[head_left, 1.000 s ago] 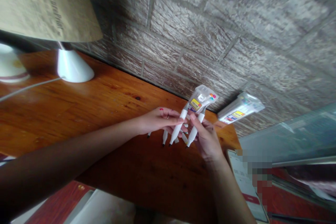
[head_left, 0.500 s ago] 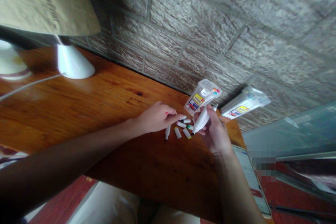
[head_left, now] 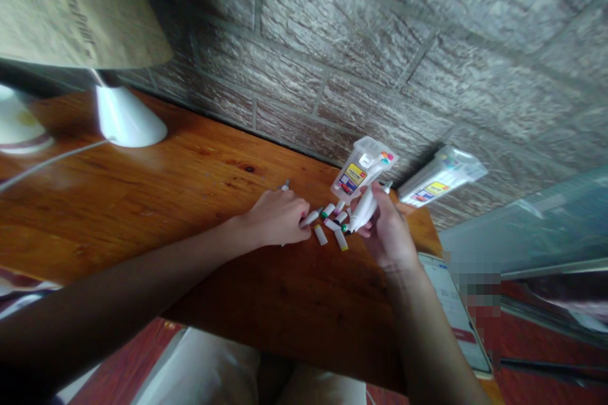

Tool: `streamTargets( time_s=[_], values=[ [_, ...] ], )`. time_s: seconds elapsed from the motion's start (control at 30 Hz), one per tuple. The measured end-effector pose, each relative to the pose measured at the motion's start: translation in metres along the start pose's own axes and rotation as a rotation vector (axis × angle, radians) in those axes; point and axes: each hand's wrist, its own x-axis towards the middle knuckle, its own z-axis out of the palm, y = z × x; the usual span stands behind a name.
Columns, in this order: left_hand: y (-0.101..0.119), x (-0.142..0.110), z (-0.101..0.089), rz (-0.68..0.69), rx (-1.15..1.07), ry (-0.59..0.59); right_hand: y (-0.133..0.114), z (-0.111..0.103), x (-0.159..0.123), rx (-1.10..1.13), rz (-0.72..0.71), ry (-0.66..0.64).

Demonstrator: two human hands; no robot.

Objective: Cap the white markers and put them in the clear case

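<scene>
Over the brown wooden table (head_left: 285, 304) | my right hand (head_left: 391, 233) gripped a white black-tipped marker (head_left: 363, 209) | left hand (head_left: 280, 218) had fingers curled near small white caps (head_left: 320, 235), couldn't tell if grasping tbh

Wooden table (head_left: 209, 171), scattered marker caps (head_left: 321, 235), lamp base (head_left: 127, 119), plastic marker cases (head_left: 352, 178)

White marker (head_left: 363, 210) slanted, black tip low, beside scattered caps (head_left: 320, 235)

Its grey end rises toward the desk's (head_left: 209, 161) wall-side edge. The short white caps, some with green or yellow ends, lie loose near the far right corner. Left of them, a slim white piece (head_left: 310, 219), probably another marker, is partly hidden.
</scene>
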Motion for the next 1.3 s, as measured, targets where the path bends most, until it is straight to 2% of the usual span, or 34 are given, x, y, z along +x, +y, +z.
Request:
streamTargets(
  time_s=[0.1, 0.2, 0.33, 0.47, 0.57, 0.73, 0.87, 1.3],
  values=[
    [-0.003, 0.002, -0.001, -0.048, -0.065, -0.010, 0.000, -0.001, 0.001, 0.015, 0.009, 0.022],
    [-0.010, 0.006, -0.004, -0.069, -0.243, -0.012, 0.000, 0.000, 0.001, 0.004, 0.022, 0.024],
    [-0.019, 0.013, -0.008, -0.091, -0.728, -0.057, 0.000, 0.000, 0.001, -0.012, 0.022, -0.018],
    [-0.019, 0.016, -0.012, -0.073, -1.311, -0.179, 0.002, -0.001, -0.001, -0.040, 0.043, -0.050],
    [-0.015, 0.017, -0.014, -0.012, -1.545, -0.204, 0.002, 0.001, -0.004, -0.061, 0.021, -0.083],
    [-0.009, 0.015, -0.015, 0.018, -1.660, -0.142, 0.004, 0.004, -0.008, -0.084, 0.033, -0.165],
    [-0.007, 0.013, -0.015, 0.047, -1.700, -0.127, 0.007, 0.003, -0.009, -0.078, -0.018, -0.208],
    [-0.006, 0.013, -0.008, 0.178, -1.644, -0.159, 0.005, 0.004, -0.009, -0.122, 0.000, -0.187]
  ],
)
